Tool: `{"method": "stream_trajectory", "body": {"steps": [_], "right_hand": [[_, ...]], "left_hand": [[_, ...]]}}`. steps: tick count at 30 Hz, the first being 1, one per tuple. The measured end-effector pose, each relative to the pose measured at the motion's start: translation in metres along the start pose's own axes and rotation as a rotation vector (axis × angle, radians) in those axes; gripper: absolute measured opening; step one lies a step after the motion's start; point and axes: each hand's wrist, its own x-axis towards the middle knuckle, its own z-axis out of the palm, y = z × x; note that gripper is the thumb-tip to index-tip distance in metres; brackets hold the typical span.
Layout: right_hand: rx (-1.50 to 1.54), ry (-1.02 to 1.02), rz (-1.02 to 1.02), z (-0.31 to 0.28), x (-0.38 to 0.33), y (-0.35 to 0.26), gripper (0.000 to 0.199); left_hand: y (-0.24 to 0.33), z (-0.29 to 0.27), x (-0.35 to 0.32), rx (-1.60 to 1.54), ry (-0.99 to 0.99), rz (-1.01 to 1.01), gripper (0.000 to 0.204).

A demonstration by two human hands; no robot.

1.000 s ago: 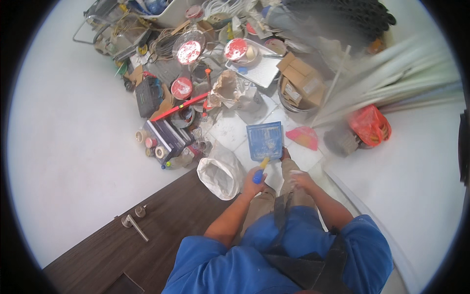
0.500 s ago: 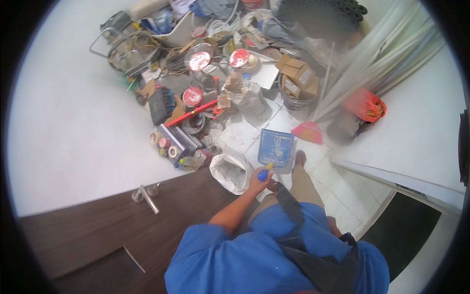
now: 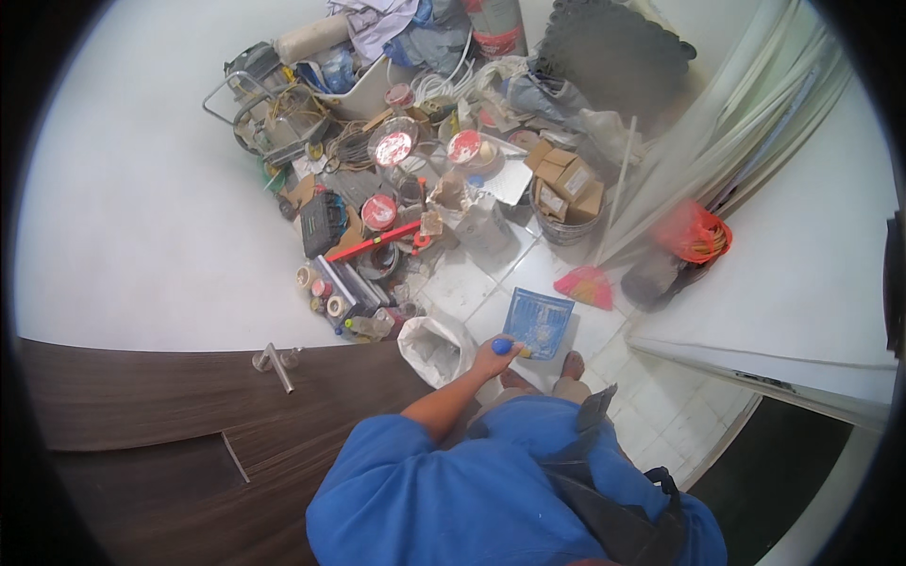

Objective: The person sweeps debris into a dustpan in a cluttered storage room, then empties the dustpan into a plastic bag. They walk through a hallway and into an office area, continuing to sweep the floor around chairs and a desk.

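My left hand [image 3: 494,357] is closed around the handle of a blue dustpan [image 3: 538,321]. Its blue handle end sticks out past my fingers, and dusty white smears cover the pan. Just left of that hand stands an open white sack [image 3: 457,334], its top gaping and greyish inside. A pink, fan-shaped broom head [image 3: 585,286] rests on the tiles beyond the pan, to its right. My right hand is out of sight.
A dark wooden door [image 3: 330,396] with a metal handle [image 3: 279,366] lies along my left. Ahead are piled buckets, a red level [image 3: 376,242], cardboard boxes [image 3: 566,184] in a bucket and cables. Long pale strips [image 3: 717,141] and an orange bag [image 3: 703,234] line the right wall.
The dustpan, still in my left hand, has shifted slightly right and nearer to me. My view has shifted too, and both my feet now show beside the pan.
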Motion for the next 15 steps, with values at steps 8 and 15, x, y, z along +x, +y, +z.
{"method": "stream_trajectory", "body": {"steps": [8,15], "right_hand": [[0.149,0.012,-0.208,-0.022,-0.012,0.030,0.016],[0.587,-0.097,0.370,-0.004,-0.026,0.026,0.053]], "left_hand": [[0.016,0.029,0.009,0.045,-0.018,0.127,0.033],[0.039,0.043,0.023,0.101,-0.253,0.279,0.026]]}}
